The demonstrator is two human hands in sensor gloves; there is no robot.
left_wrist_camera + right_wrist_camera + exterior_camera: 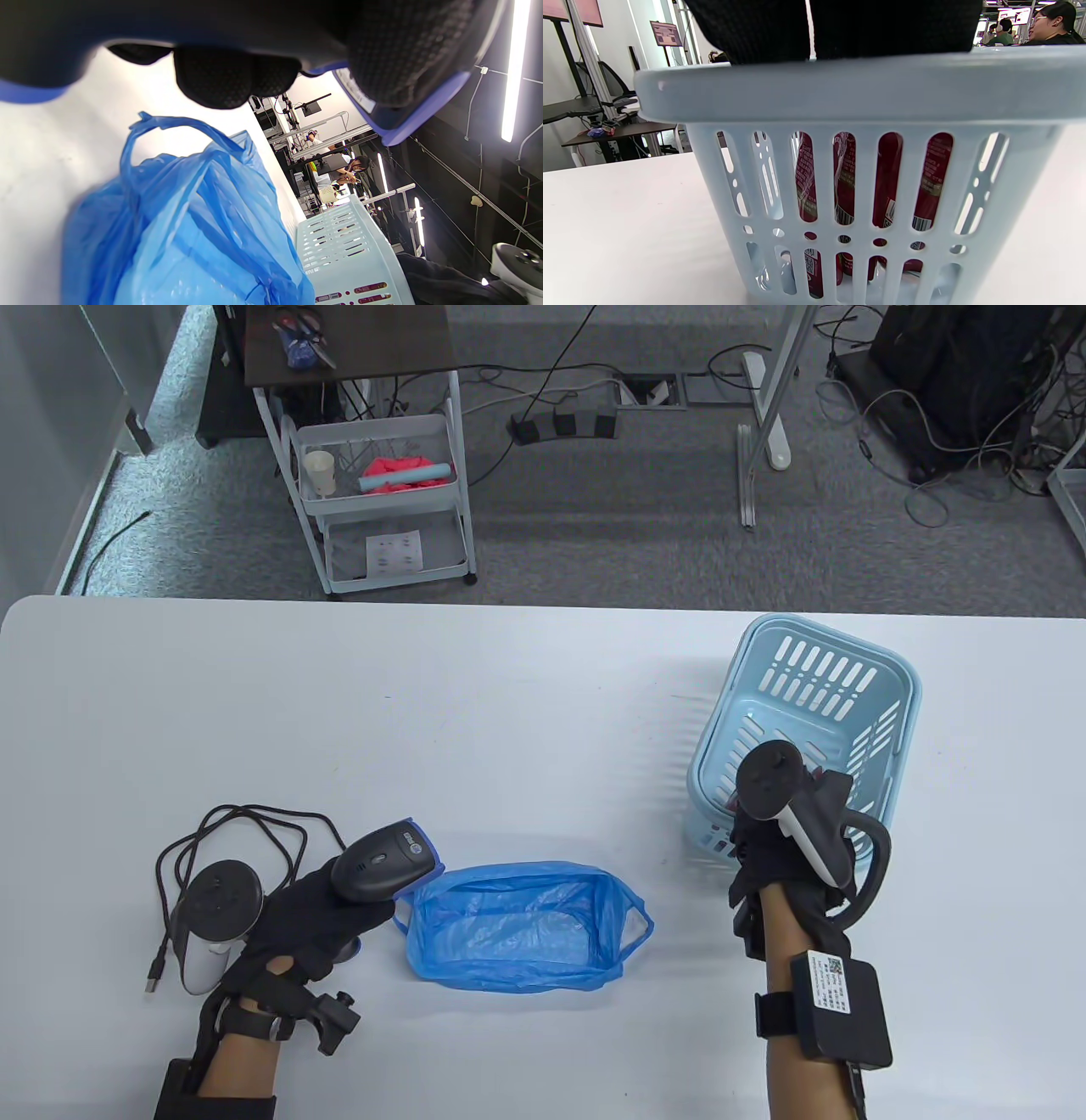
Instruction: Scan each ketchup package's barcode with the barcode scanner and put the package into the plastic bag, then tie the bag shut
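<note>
My left hand (339, 920) grips the dark barcode scanner (386, 861) at the near left, its head pointing toward the blue plastic bag (517, 925). The bag lies open on the table just right of the scanner, and fills the lower left wrist view (191, 220). My right hand (755, 827) reaches over the near rim of the light blue basket (806, 712); its fingers are hidden inside. In the right wrist view, red ketchup packages (888, 178) with barcodes stand behind the basket's slots (840, 93).
The scanner's black cable (229, 831) lies coiled at the near left, its USB plug loose by my left wrist. A white trolley (382, 500) stands on the floor beyond the table's far edge.
</note>
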